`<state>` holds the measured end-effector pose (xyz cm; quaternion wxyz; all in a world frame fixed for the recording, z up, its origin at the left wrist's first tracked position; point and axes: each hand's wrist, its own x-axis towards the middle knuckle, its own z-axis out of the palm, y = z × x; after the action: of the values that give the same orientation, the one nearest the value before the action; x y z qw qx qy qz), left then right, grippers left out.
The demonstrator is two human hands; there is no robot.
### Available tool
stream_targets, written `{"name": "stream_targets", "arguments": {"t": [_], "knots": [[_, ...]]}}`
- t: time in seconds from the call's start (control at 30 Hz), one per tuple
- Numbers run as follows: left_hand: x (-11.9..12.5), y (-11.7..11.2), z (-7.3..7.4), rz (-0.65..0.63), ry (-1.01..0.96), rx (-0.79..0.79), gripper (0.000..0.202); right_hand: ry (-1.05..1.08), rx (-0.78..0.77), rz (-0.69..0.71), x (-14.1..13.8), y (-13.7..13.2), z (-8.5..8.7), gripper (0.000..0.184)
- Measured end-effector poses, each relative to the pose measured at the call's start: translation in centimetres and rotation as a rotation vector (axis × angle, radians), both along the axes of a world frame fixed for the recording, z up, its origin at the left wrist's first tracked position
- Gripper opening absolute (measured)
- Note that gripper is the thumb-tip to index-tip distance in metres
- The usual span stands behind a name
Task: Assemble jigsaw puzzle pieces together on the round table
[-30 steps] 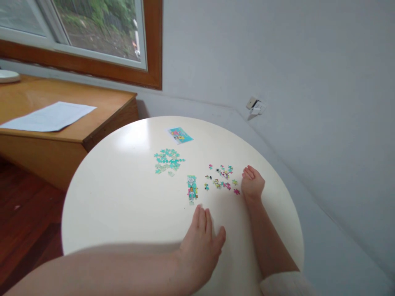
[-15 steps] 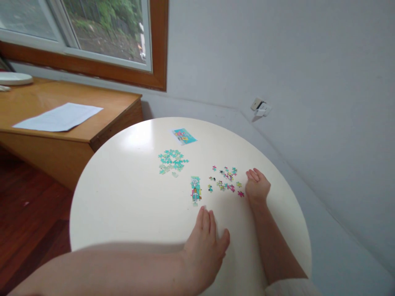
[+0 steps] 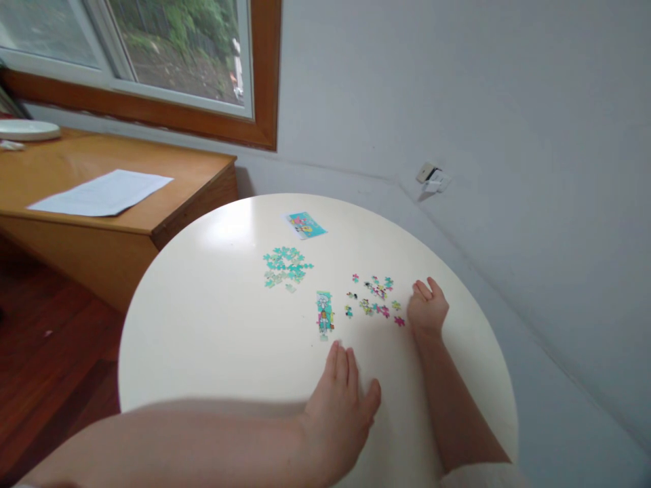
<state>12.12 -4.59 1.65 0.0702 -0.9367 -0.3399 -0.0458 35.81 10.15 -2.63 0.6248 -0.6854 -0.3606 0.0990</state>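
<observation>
My left hand [image 3: 342, 410] lies flat on the white round table [image 3: 203, 339], its fingers stretched out and the thumb apart. Its fingertips are just below a narrow joined strip of jigsaw puzzle [image 3: 324, 312] with a cartoon figure on it. My right hand [image 3: 428, 310] rests at the right, beside loose pink, yellow and teal puzzle pieces [image 3: 379, 291]. The fingers of that hand are curled; whatever is in them is hidden. Farther left lies a cluster of teal and pale green pieces [image 3: 285, 266].
A small picture card [image 3: 306, 226] lies near the table's far edge. To the left is a wooden desk [image 3: 198, 183] with a white sheet of paper [image 3: 104, 192] and a white round object [image 3: 28, 130]. A wall socket with a plug [image 3: 432, 177] is at the right.
The view has shifted slightly. The fingers of my right hand have parted a little at the tips. My left hand and the puzzle pieces have stayed in place.
</observation>
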Motion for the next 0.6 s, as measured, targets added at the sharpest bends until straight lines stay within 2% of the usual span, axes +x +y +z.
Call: {"name": "stream_targets", "arguments": {"t": [0.23,0.6], "knots": [[-0.01,0.05,-0.07,0.008,-0.012,0.003,0.043,-0.016,0.005,0.032,0.05,0.04,-0.18,0.054],[-0.05,0.3,0.8,0.006,0.004,-0.057,0.042,-0.023,0.0,0.033,-0.43,-0.03,0.0,0.053]]}}
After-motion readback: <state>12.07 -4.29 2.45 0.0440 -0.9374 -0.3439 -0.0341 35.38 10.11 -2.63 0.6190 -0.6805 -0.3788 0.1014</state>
